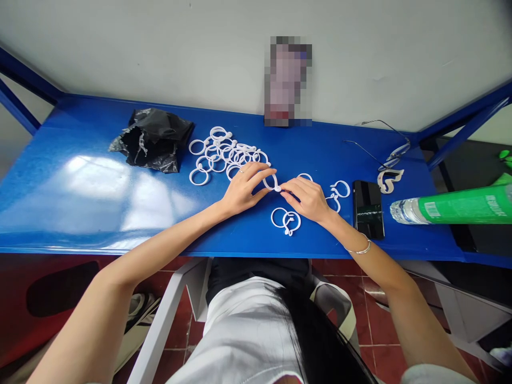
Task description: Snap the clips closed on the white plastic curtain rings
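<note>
A white plastic curtain ring (271, 183) is held between my two hands above the blue table. My left hand (248, 186) grips the ring's left side between thumb and fingers. With thumb and forefinger, my right hand (306, 198) pinches the small knob at its lower right. A heap of white rings (224, 152) lies just beyond my left hand. Nearer the front edge rest a couple of loose rings (286, 220), some parted at the knob. More open rings (339, 193) lie right of my right hand, and another ring is partly hidden behind it.
A crumpled black plastic bag (158, 138) sits at the left on the blue table (100, 213). To the right are a phone (368, 209), glasses (394, 154), a white strap-like item (389, 181) and a green-labelled bottle (460, 205). A blurred-out object (286, 82) leans on the wall.
</note>
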